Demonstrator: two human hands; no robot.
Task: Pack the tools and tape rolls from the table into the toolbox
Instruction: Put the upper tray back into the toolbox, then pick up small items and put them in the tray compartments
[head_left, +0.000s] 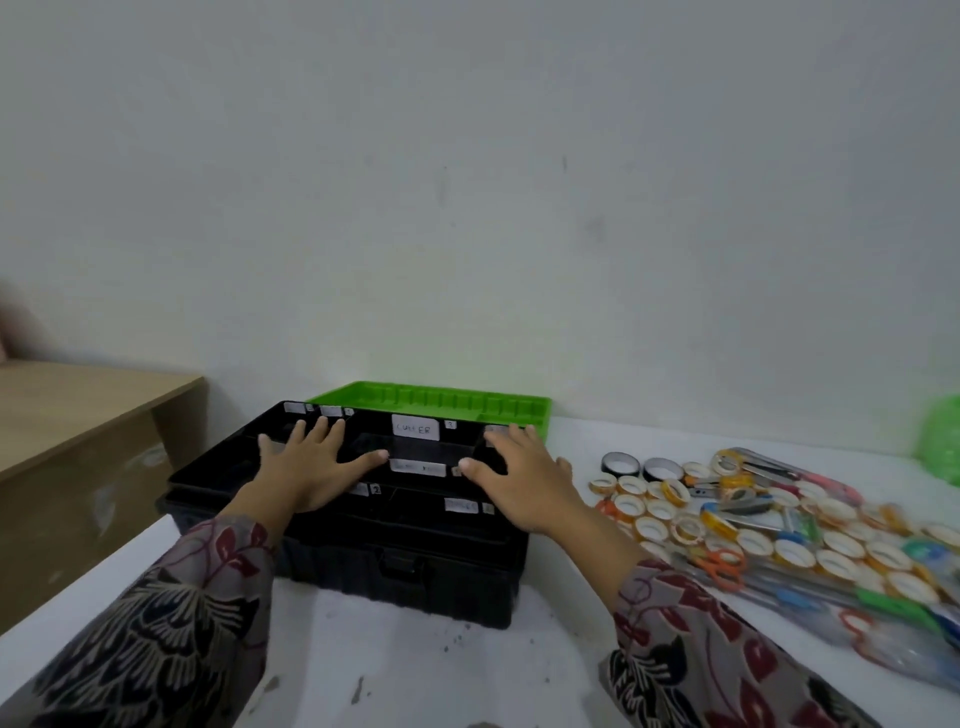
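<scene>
Left hand (306, 467), right hand (519, 483) over toolbox (415, 571) – labels (418, 468) blurred (1 legible)

The white bench (415, 670) is carrying a black toolbox (415, 569); tape rolls (789, 551) and scissors (723, 567) are lying heaped to its right.

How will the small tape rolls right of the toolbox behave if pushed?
The tape rolls look small and hollow, so probably light and rigid. Several lean on edge, so may roll. Piled loosely among scissors, a push would likely scatter them.
</scene>
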